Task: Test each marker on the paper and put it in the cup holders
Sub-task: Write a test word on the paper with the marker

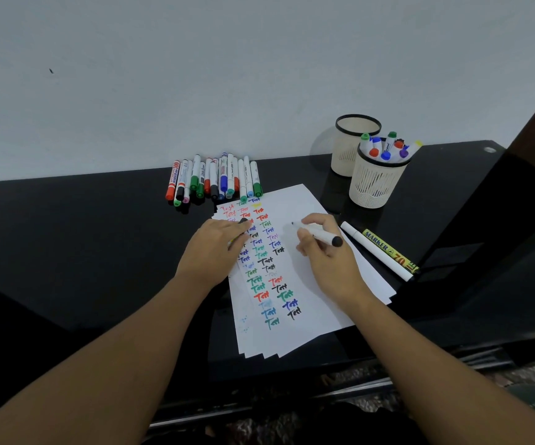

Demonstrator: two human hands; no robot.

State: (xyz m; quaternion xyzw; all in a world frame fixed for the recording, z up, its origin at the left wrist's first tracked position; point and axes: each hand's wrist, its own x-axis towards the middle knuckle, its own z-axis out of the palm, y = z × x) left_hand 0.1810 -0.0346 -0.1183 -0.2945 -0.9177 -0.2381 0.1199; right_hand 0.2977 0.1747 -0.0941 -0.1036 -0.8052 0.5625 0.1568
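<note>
A stack of white paper (311, 281) lies on the black table, covered in coloured "Test" words. My right hand (325, 252) grips a white marker with a black end (319, 234), its tip touching a bare part of the paper. My left hand (215, 245) rests on the paper's left side and pinches a black cap (243, 221). Several capped markers (215, 179) lie in a row by the wall. The near cup holder (376, 184) holds several markers; the far cup holder (354, 144) looks empty.
A white marker (377, 250) and a yellow-labelled marker (389, 250) lie on the table right of the paper. A dark vertical panel (497, 203) rises at the right. The wall stands just behind the marker row.
</note>
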